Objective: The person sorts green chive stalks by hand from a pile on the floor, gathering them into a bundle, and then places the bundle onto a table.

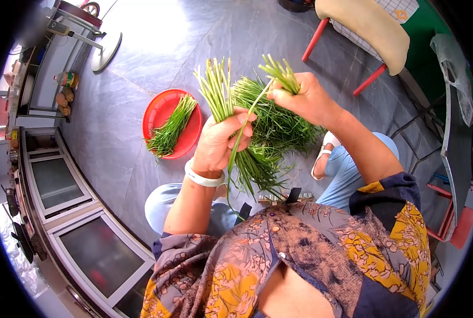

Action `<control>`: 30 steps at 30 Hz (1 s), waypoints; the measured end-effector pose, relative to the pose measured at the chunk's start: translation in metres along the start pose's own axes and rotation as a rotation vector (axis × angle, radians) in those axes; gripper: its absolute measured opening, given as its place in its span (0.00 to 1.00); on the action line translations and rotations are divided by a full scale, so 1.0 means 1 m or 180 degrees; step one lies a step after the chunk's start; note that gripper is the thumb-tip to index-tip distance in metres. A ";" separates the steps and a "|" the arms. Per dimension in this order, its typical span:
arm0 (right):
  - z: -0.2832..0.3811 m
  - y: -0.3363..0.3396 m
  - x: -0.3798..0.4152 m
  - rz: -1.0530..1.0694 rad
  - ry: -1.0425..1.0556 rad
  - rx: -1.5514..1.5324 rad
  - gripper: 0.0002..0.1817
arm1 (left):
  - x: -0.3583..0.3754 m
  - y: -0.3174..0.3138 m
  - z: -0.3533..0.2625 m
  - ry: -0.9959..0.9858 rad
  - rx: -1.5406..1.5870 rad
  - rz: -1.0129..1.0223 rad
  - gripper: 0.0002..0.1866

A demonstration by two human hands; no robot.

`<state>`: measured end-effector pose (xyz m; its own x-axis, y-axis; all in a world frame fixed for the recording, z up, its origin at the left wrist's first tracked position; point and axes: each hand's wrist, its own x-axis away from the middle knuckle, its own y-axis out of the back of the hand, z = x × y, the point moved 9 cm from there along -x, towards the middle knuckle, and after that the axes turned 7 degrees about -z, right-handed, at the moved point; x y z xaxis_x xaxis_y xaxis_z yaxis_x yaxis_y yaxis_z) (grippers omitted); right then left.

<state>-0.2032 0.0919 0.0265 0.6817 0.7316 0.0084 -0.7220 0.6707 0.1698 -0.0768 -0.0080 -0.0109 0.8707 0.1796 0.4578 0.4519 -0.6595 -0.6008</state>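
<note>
The left hand (218, 140), at the centre of the frame, had its grip closed round a thick bundle of green stalks (215, 93), their pale, smooth ends fanned upward and the thin, grassy blades drooping below the fist. The right hand (310, 100), to the upper right of it, had its fingers curled firmly round a shorter-looking tuft of stalks (283, 75) with blunt, light-green tips. A single limp strand (255, 100) slanted between the two hands and over the left thumb. A smooth white bangle (202, 177) circled the left wrist.

Behind the hands, a loose, tangled heap of greens (286, 130) lay on the grey, veined floor (210, 37). Left of centre, a round, glossy red basin (156, 114) held a neater bundle (177, 124), laid slantwise. Glass-panelled cabinets (99, 254) with pale frames curved along the lower left; a cushioned seat (366, 26) on red legs stood at the upper right.
</note>
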 end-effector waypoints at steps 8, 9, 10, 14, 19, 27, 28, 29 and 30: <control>-0.001 0.061 -0.015 -0.0826 0.0184 0.0794 0.07 | 0.003 0.003 -0.001 0.0007 -0.0089 0.0112 0.06; 0.000 0.066 -0.015 -0.0900 0.0223 0.0896 0.08 | 0.003 0.003 -0.002 -0.0003 -0.0105 0.0112 0.06; -0.002 0.072 -0.017 -0.0948 0.0214 0.0920 0.08 | 0.004 0.002 -0.002 -0.0014 -0.0121 0.0113 0.06; -0.004 0.077 -0.017 -0.0930 0.0077 0.1096 0.08 | 0.005 0.005 -0.005 -0.0068 -0.0141 0.0017 0.06; 0.001 0.047 -0.006 -0.0282 0.0029 0.1008 0.09 | 0.004 0.006 -0.007 -0.0169 -0.0169 -0.0115 0.05; 0.004 0.024 -0.002 0.0265 0.0091 0.0443 0.09 | 0.001 0.007 -0.006 -0.0165 -0.0308 -0.0304 0.06; 0.008 0.024 -0.002 0.0217 0.0161 0.0326 0.10 | 0.000 0.007 -0.006 -0.0148 -0.0273 -0.0324 0.05; 0.012 0.022 -0.002 0.0168 0.0225 0.0209 0.12 | -0.001 0.006 -0.007 -0.0190 -0.0367 -0.0358 0.06; 0.010 0.016 0.000 0.0200 -0.0080 -0.0172 0.13 | -0.001 0.005 -0.006 -0.0226 -0.0460 -0.0394 0.07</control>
<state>-0.2130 0.1015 0.0386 0.6371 0.7696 0.0423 -0.7683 0.6297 0.1146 -0.0769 -0.0161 -0.0103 0.8240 0.3135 0.4719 0.5283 -0.7261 -0.4401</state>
